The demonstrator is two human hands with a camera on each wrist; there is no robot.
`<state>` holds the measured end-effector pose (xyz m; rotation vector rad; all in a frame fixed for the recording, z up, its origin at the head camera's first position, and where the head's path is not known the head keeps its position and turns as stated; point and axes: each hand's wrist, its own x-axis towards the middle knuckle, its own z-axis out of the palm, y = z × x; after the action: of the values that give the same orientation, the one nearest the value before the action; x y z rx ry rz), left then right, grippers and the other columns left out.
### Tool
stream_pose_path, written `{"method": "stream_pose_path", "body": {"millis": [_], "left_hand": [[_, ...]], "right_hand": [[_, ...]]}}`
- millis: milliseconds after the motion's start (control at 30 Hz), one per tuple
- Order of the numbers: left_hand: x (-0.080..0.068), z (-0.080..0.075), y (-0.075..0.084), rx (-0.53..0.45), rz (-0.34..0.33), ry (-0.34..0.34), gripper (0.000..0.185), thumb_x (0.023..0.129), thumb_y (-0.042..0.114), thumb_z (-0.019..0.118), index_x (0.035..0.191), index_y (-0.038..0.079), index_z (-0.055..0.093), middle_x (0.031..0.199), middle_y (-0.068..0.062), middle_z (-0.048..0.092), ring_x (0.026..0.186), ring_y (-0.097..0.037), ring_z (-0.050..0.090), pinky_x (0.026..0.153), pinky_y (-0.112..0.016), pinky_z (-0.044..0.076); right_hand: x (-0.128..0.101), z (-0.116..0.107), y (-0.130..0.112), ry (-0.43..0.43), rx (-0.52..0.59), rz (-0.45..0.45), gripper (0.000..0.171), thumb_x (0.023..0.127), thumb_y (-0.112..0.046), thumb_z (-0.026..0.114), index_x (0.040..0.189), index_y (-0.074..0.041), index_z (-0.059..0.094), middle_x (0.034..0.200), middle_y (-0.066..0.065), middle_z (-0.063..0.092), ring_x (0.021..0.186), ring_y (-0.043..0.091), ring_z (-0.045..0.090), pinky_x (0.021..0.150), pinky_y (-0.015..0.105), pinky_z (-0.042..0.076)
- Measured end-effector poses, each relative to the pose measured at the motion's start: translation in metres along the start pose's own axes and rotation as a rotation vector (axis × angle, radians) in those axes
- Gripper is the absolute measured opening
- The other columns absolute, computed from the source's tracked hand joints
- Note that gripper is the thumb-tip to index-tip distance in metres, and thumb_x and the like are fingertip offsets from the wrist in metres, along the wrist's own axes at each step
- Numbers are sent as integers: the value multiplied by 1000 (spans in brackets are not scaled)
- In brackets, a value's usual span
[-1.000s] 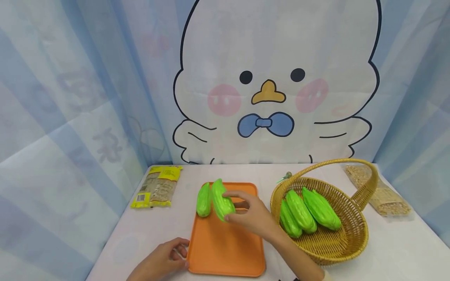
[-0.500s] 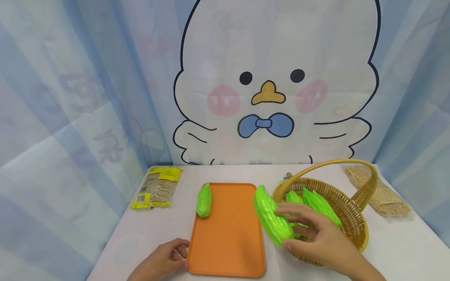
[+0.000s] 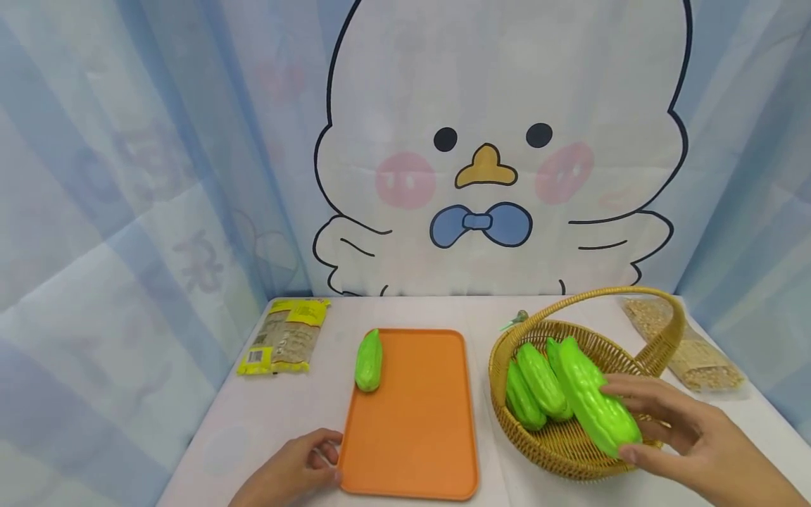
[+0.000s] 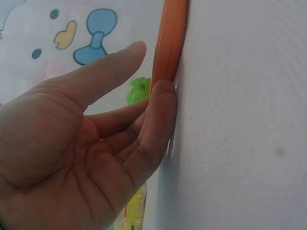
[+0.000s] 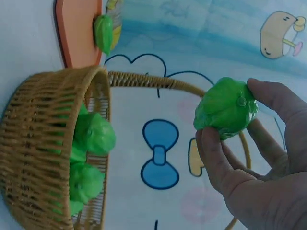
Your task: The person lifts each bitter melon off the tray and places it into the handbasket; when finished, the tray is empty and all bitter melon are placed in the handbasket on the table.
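My right hand (image 3: 690, 429) pinches a bright green, ridged bitter melon (image 3: 592, 398) between thumb and fingertips, held over the right part of the wicker basket (image 3: 538, 451). Several more bitter melons (image 3: 541, 380) lie in the basket, partly hidden behind the held one. In the right wrist view, the held melon (image 5: 225, 108) shows its blunt stem end, above the level of the basket rim. At the left edge of an orange tray (image 3: 408, 436), my left hand (image 3: 294, 465) touches the side with loosely bent fingers; its thumb (image 4: 120, 64) stands apart. One bitter melon (image 3: 369, 360) lies at the tray's back left corner.
A yellow packet (image 3: 285, 336) lies at the table's back left. Behind the basket on the right is a clear bag of grain-like bits (image 3: 690, 352). The basket's tall handle (image 3: 608, 290) arches over it. A patterned curtain (image 3: 488, 267) closes off the back.
My right hand has carried the bitter melon from above the tray rightward to over the basket. The left hand stays at the tray's edge.
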<state>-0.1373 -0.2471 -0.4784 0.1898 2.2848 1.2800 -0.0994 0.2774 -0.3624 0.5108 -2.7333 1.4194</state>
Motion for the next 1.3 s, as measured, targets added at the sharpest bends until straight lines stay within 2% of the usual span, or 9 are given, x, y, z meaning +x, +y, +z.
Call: {"method": "stream_pose_path", "body": {"millis": [300,433,500,600,700,767,967,1200,1300], "left_hand": [[0,-1,0,-4,0,-1,55,86,24,78,130,0,56,96,-2,60,82,-20,58,73,-36,48],[0,-2,-1,-5,-3,-3,55,86,25,78,130,0,56,96,-2,60,83,-20,58,74,-37,48],[0,-2,-1,-9,-1,-3,55,86,26,78,130,0,56,96,-2,60,83,-20,58,74,-37,48],[0,-1,-2,-13,1,-5,56,86,27,79,130,0,56,96,-2,60,83,-20,58,74,-37,48],[1,-1,-3,-13,-1,-4,56,85,27,79,130,0,56,96,-2,60,84,-20,58,74,-37,48],[1,-1,-3,-11,0,-5,56,86,27,78,130,0,56,96,-2,60,84,-20,58,74,-37,48],[1,0,-3,-10,-5,-4,57,86,28,78,130,1,56,96,-1,60,84,-20,58,75,-38,48],[0,-2,-3,-16,-5,-6,57,86,28,78,131,1,56,97,-2,60,84,-21,58,75,-38,48],[0,-2,-3,-14,1,-7,57,86,28,78,131,1,56,97,-2,60,84,-21,58,75,-38,48]], "right_hand": [[27,-24,33,11,-51,81,59,91,-19,74,145,-19,50,139,-15,44,110,-8,51,76,28,55],[41,-20,42,3,-71,66,57,91,-23,75,143,-21,53,143,-1,46,110,-10,50,79,26,54],[48,-17,46,0,-83,55,56,90,-26,76,142,-21,55,144,8,45,110,-5,54,79,25,54],[56,-12,52,-17,-101,56,57,89,-31,76,141,-21,56,146,15,43,114,15,60,79,25,53],[63,-8,59,-41,-99,63,57,88,-33,76,140,-21,55,147,16,43,118,39,57,79,28,53],[66,-6,63,-61,-87,55,56,89,-33,75,140,-20,54,148,18,41,119,46,53,82,34,54],[70,-2,70,-88,-83,57,54,89,-35,75,138,-23,55,147,16,42,121,48,50,86,47,52],[72,0,70,-78,-76,28,56,89,-30,76,139,-20,54,148,19,40,121,51,49,86,47,52],[72,1,70,-71,-85,19,57,88,-28,77,139,-19,54,147,19,41,121,50,49,83,38,54]]}}
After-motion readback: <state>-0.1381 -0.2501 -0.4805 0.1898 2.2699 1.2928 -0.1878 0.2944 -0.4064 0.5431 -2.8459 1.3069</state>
